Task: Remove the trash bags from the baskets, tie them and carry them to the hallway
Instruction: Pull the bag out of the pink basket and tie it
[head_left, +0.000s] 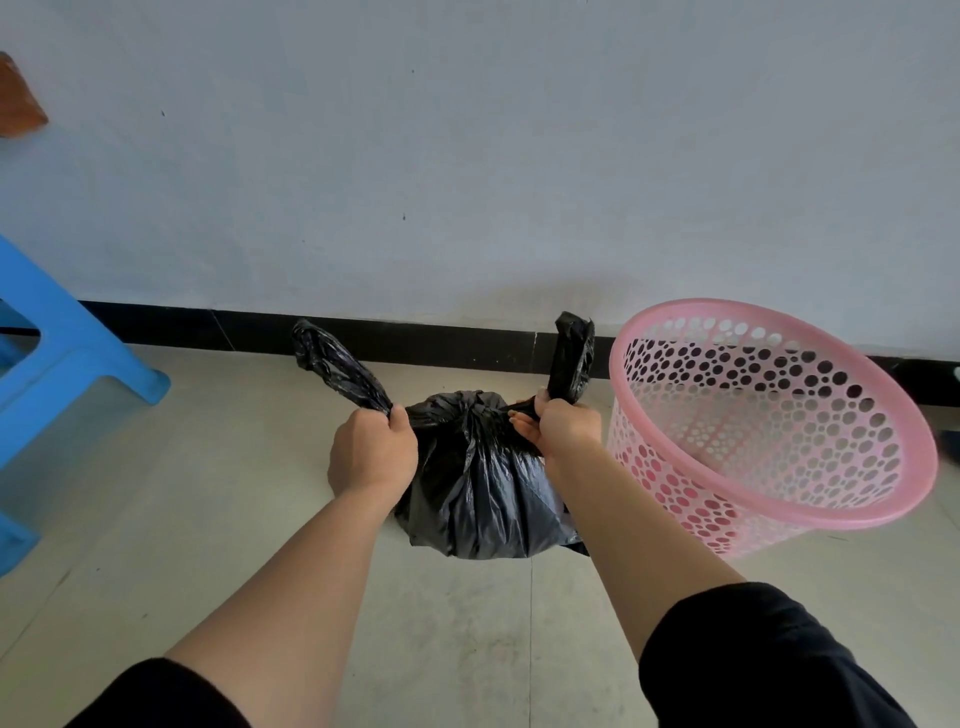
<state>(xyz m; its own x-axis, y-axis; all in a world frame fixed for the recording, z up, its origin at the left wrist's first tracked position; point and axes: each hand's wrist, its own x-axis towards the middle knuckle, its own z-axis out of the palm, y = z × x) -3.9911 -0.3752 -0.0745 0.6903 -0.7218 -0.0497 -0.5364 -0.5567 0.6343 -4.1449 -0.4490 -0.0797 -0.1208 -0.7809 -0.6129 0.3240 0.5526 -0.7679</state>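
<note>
Black trash bag (478, 499) is sitting on the floor (467, 623) just below the fingers (399, 420), out of the pink basket (675, 493) beside the right hand (561, 434). That hand and the left hand (374, 457) are each clenching a twisted tail (337, 364), fingers curled tight, so tying is looking under way. Next, the tails are probably needing crossing over and pulling snug.

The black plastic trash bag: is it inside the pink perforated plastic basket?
No, the black plastic trash bag lies on the floor to the left of the pink perforated plastic basket, outside it.
</note>
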